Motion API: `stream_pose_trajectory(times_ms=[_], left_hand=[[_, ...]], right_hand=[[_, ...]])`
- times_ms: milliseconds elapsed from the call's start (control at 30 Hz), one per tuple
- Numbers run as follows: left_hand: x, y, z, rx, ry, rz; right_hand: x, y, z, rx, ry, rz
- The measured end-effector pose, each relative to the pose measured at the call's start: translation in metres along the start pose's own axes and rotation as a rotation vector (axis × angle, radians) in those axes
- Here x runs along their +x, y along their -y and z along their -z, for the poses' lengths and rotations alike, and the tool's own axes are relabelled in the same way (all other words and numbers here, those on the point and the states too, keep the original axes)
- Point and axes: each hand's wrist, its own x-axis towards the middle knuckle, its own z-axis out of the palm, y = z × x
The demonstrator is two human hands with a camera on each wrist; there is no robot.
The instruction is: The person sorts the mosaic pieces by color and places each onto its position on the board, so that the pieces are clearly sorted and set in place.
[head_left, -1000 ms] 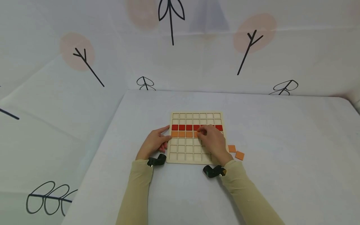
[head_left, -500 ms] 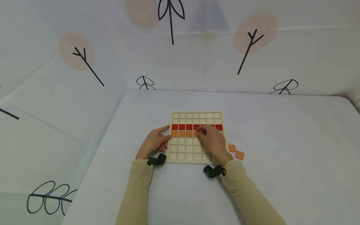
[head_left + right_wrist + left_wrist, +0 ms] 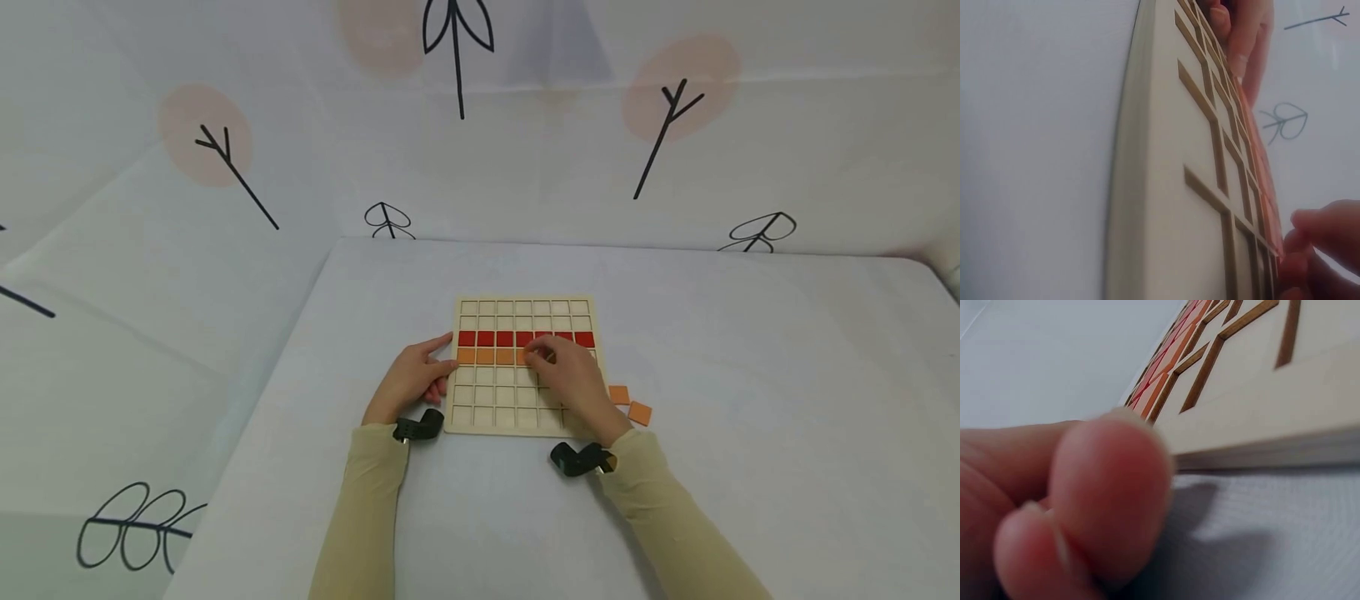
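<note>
A pale wooden grid board (image 3: 494,422) lies on the white table. A row of red tiles (image 3: 485,339) crosses it, with several orange tiles (image 3: 485,357) in the row below. At the right end of the orange ones, my right hand (image 3: 573,375) pinches an orange tile between thumb and index finger, low over a cell; its fingers (image 3: 1310,225) mostly hide the tile. My left hand (image 3: 408,375) rests against the board's left edge, index finger stretched along it and thumb at the rim. Up close, the left fingertips (image 3: 1110,494) are beside the board's side wall.
Two loose orange tiles (image 3: 640,413) lie on the table just right of the board, close to the right wrist. A printed cloth (image 3: 540,167) hangs behind the table. Black wrist cameras (image 3: 422,426) sit on both wrists.
My right wrist has shifted slightly right and toward me, while its fingertips stay at the same orange tile. The left hand, the board and the loose tiles keep their places.
</note>
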Motion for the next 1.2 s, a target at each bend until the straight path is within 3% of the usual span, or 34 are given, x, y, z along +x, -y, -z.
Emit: stream_pose_trajectory(times_ms=[400,667,933,1200], left_hand=[[-0.001,0.001,0.0,-0.018,-0.006,-0.005],[0.0,-0.001,-0.001,-0.021,-0.004,0.017],[-0.001,-0.001,-0.001,-0.018,0.001,0.016],[-0.001,0.0,-0.002,-0.015,-0.006,0.001]], right_hand=[[-0.009,-0.003,0.013,-0.02,0.053,0.055],[-0.019,-0.007,0.025,-0.086,0.179,0.12],[-0.031,-0.01,0.034,-0.141,0.283,0.134],[-0.043,-0.013,0.041,-0.121,0.305,0.156]])
